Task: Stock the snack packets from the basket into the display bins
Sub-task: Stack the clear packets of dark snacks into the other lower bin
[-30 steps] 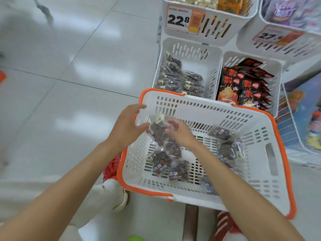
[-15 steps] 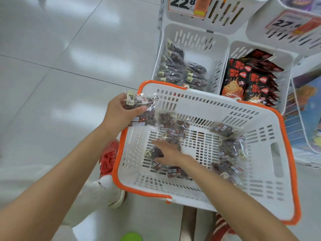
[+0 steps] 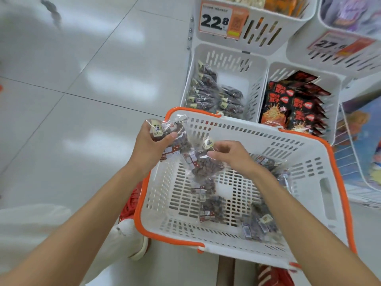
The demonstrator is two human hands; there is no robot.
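The held packets (image 3: 173, 137), a small bunch of clear bags with a dark snack inside, are in the left hand (image 3: 148, 145), just above the far left corner of the basket (image 3: 309, 149). The fingers of this hand are curled behind the bunch and the thumb presses across its front. Just beside it, the right hand (image 3: 233, 155) pinches the top of one hanging packet (image 3: 206, 168) between thumb and fingertips, near its small pale label. This packet hangs down inside the basket, close against the bunch; I cannot tell if the two touch.

More loose packets (image 3: 212, 209) lie on the slotted bottom of the basket: some in the middle, some near the front wall, some along the right side beside the right forearm. The basket is white with an orange rim.

Behind the basket stands the left bin (image 3: 255, 79), white and slotted, with stocked packets (image 3: 208, 93) of the same kind in rows along its left side. The right bin (image 3: 334, 85) next to it holds red and black packets (image 3: 294, 104). Above them an upper bin (image 3: 268, 32) carries a price label (image 3: 216, 21) that reads 22.8. The floor (image 3: 92, 79) is of pale glossy tiles. Beside the left wall of the basket, a white shoe (image 3: 132, 234) with red laces shows.
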